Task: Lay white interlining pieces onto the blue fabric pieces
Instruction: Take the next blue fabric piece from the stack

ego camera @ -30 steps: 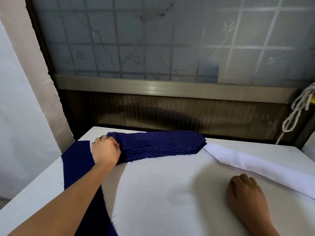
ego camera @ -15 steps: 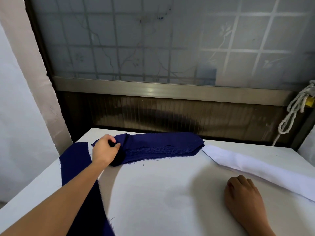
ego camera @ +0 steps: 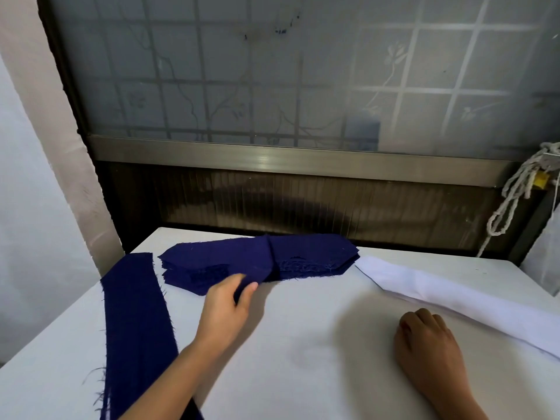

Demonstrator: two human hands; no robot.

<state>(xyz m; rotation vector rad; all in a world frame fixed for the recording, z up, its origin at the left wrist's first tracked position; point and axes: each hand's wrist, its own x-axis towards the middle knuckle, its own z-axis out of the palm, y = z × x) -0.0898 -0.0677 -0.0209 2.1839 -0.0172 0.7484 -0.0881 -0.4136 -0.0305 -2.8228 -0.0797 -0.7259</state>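
While the left hand (ego camera: 225, 309) pinches its top layer, the frayed navy stack (ego camera: 315, 253) creases; right hand (ego camera: 425, 341) rests half-curled.

left hand (ego camera: 225, 310) pinches blue fabric stack (ego camera: 303, 253) | right hand (ego camera: 427, 344) rests on table (ego camera: 303, 353)
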